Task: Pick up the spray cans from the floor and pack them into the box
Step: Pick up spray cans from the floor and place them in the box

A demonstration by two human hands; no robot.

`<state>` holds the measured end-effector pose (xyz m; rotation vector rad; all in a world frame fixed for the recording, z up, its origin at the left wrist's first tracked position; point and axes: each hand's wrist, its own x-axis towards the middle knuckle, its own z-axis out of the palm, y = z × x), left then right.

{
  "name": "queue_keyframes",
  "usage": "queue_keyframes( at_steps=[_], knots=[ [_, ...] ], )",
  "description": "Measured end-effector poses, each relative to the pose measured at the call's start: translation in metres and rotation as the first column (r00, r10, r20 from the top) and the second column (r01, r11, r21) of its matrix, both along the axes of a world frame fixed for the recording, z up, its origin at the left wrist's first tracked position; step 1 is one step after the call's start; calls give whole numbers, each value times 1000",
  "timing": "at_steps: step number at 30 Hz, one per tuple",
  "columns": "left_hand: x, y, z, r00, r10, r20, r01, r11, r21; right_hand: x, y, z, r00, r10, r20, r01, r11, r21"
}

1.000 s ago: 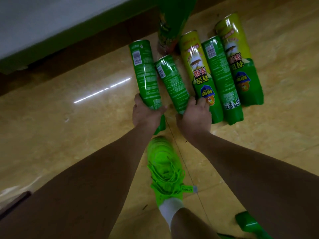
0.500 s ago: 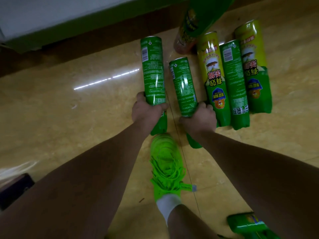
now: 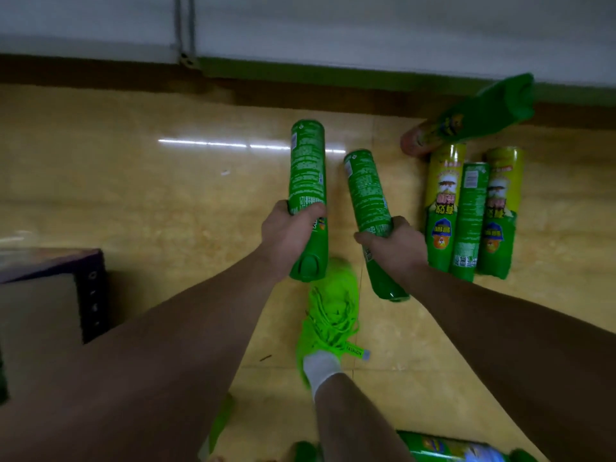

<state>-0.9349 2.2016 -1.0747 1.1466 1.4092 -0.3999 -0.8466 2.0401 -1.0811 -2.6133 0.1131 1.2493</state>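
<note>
The left hand (image 3: 286, 233) holds one spray can (image 3: 307, 181) tight and the right hand (image 3: 393, 243) holds another can (image 3: 368, 195), both in the middle of the frame, so next they likely go to the box (image 3: 40, 295) at lower left.

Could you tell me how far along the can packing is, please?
Nothing visibly packed yet; the cardboard box interior is unclear. In hand: the left hand and right hand each hold one green spray can. Left: three cans side by side on the floor, plus others nearby.
</note>
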Motion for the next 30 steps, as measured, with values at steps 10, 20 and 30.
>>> queue_keyframes(
  at_steps=[10,20,30],
  knots=[
    [-105,74,68,968,206,145,-225,966,129,-65,125,56,994,113,2,-111,971,210],
    [-189,189,167,863,404,303,-478,846,234,-142,264,157,917,375,133,-397,849,347],
    [-334,272,253,757,566,327,-651,692,310,-240,380,262,749,626,217,-658,663,357]
  ],
)
